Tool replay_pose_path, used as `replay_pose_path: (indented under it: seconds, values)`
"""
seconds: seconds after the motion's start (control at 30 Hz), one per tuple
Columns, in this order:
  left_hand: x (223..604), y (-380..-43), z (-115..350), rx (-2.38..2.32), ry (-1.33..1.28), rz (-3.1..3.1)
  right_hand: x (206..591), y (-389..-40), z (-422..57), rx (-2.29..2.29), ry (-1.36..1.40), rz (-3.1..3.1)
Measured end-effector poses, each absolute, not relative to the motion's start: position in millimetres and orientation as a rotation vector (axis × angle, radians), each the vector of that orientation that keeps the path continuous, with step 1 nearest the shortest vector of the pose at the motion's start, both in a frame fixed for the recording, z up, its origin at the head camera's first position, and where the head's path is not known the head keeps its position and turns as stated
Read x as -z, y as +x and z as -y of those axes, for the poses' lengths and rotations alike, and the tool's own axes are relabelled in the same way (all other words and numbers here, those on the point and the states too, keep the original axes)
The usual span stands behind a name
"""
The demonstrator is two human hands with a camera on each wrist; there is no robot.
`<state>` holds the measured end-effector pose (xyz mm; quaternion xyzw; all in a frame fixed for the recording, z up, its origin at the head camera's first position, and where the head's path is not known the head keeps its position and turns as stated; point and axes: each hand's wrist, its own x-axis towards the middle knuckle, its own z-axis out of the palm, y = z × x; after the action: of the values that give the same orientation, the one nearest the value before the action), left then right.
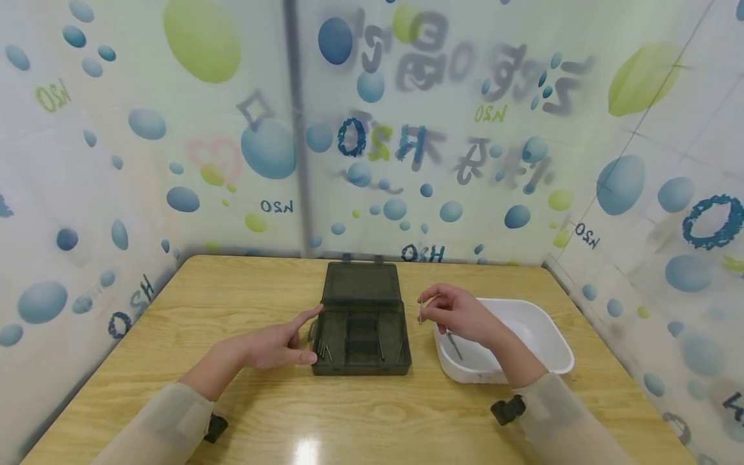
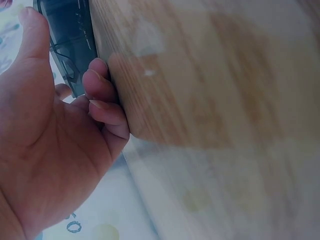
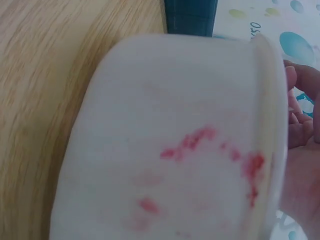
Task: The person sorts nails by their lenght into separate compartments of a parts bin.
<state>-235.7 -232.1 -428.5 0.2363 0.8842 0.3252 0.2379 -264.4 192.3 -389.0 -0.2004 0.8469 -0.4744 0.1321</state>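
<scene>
A dark, see-through plastic box (image 1: 361, 371) with compartments stands on the table, its lid (image 1: 361, 283) raised at the back. Several thin metal rods (image 1: 323, 349) lie in its left and right compartments. My left hand (image 1: 273, 345) rests at the box's left side, index finger stretched toward the back corner and thumb at the front corner. The other fingers are bent near the tabletop in the left wrist view. Between thumb and fingertips, my right hand (image 1: 462, 313) pinches an upright thin metal rod (image 1: 420, 311), just left of the white tray (image 1: 560, 352).
Inside the tray, near its left wall, leans another thin dark rod (image 1: 455, 347). Red stains (image 3: 200, 137) mark the tray's outer side. The wooden table (image 1: 349, 426) ends at patterned curtains (image 1: 360, 129) at the back and sides.
</scene>
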Motion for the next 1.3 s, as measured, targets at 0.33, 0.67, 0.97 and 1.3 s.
replay_pose_path:
  seconds: [0.33,0.67,0.97,1.3]
  values:
    - [429,-236,233,-0.896,0.638,-2.417,392,-262,-176,1.353,-0.579,-2.415]
    - [428,-235,232,-0.901,0.641,-2.416,396,-263,-166,1.308,-0.573,-2.401]
    - [428,-235,232,-0.901,0.652,-2.419,397,-262,-158,1.244,-0.549,-2.428]
    - [429,-236,232,-0.907,0.648,-2.415,394,-263,-168,1.257,-0.529,-2.459]
